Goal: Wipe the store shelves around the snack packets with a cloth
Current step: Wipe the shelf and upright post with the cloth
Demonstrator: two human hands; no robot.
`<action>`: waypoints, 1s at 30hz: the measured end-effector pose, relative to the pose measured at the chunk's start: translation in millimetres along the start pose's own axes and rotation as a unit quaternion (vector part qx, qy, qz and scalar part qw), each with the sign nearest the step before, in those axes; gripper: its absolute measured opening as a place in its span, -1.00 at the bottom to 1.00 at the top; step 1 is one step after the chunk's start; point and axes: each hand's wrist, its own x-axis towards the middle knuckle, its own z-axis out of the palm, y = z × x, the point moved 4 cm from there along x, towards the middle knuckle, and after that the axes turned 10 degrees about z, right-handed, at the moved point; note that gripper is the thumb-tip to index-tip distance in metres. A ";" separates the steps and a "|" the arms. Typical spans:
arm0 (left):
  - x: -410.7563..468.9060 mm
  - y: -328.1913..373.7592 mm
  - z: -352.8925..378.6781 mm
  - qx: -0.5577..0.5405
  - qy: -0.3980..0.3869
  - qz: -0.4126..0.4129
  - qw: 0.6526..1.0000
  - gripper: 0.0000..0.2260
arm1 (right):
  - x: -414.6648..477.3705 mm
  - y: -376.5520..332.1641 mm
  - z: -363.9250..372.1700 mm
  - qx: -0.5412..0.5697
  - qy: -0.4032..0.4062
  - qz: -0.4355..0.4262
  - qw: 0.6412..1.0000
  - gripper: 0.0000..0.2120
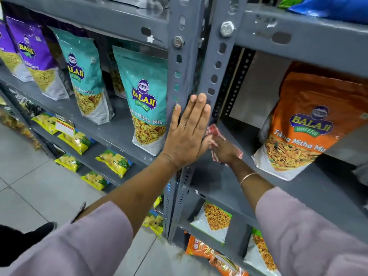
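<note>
Your left hand (188,129) lies flat, fingers straight and close together, pressed against the grey slotted uprights (184,76) where two shelf units meet. Your right hand (224,149) reaches past it onto the right-hand shelf (229,176), bunched down on a red and white cloth (214,130) at the shelf's back left corner, just beside the upright. The cloth shows above and below your fingers; the left hand covers part of the right one, so you cannot tell exactly how the cloth is gripped.

An orange Tikha Mitha Mix packet (304,124) stands upright toward the right of that shelf, apart from the cloth, its top hidden behind the beam above (298,34). On the left-hand shelf (111,132) a teal Khatta Mitha Mix packet (148,102) stands at the right end, just beside your left hand, with another teal packet (85,76) and purple packets (37,56) farther left. Yellow packets (113,162) lie on the lower shelves near the tiled floor (29,176). Below your right arm, more packets (215,220) are partly cut off by your lilac sleeve (310,236). A blue bag (328,6) at the top right corner is cropped by the frame
</note>
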 end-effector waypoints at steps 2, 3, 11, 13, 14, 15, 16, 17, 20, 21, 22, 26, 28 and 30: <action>1.3 0.3 -1.3 0.005 -0.003 -0.001 1.000 -0.39 | -28.0 -5.5 11.4 0.040 -0.044 -0.076 0.995 -0.56; 1.6 0.9 -2.5 0.002 -0.004 -0.003 1.000 -0.35 | -42.2 -6.1 16.6 0.028 -0.046 -0.080 0.995 -0.55; 3.0 3.1 -5.9 0.019 -0.041 -0.009 0.999 -0.22 | -136.4 38.0 20.7 -0.042 -0.100 0.014 0.994 -0.62; 3.5 4.3 -6.1 0.028 -0.044 -0.010 0.999 -0.25 | -142.0 36.4 5.4 0.026 -0.242 0.000 0.970 -0.63; 3.9 4.3 -6.5 0.033 -0.045 -0.012 0.998 -0.24 | -138.8 33.3 -5.7 0.060 -0.258 -0.005 0.964 -0.63; 4.4 4.2 -7.0 0.036 -0.047 -0.014 0.998 -0.21 | -132.6 28.7 -18.0 0.102 -0.228 0.007 0.968 -0.61; 4.5 3.8 -7.2 0.037 -0.050 -0.013 0.998 -0.18 | -122.3 29.0 -27.3 0.165 -0.166 0.034 0.972 -0.64; 4.4 3.8 -7.6 0.037 -0.052 -0.012 0.998 -0.18 | -116.6 28.3 -35.8 0.223 -0.087 0.075 0.968 -0.69; 5.3 4.3 -8.7 0.029 -0.057 -0.012 0.998 -0.17 | -108.0 31.9 -16.3 0.186 0.058 0.178 0.965 -0.71; 5.3 4.4 -8.5 0.028 -0.056 -0.014 0.998 -0.18 | -115.5 24.5 -1.1 0.115 0.054 0.194 0.973 -0.66; 5.1 4.6 -7.5 0.032 -0.056 -0.015 0.998 -0.21 | -118.5 18.7 14.8 0.029 0.055 0.186 0.980 -0.60; 2.8 3.4 -3.9 0.024 -0.050 -0.022 0.998 -0.27 | -112.9 -10.5 59.4 -0.053 0.031 0.081 0.995 -0.52; 2.9 4.1 -3.8 0.018 -0.049 -0.023 0.998 -0.20 | -105.8 -0.2 56.9 -0.076 0.042 0.053 0.995 -0.51; 2.8 4.4 -5.3 0.021 -0.045 -0.027 0.998 -0.24 | -112.4 31.0 39.7 -0.059 0.090 0.100 0.989 -0.52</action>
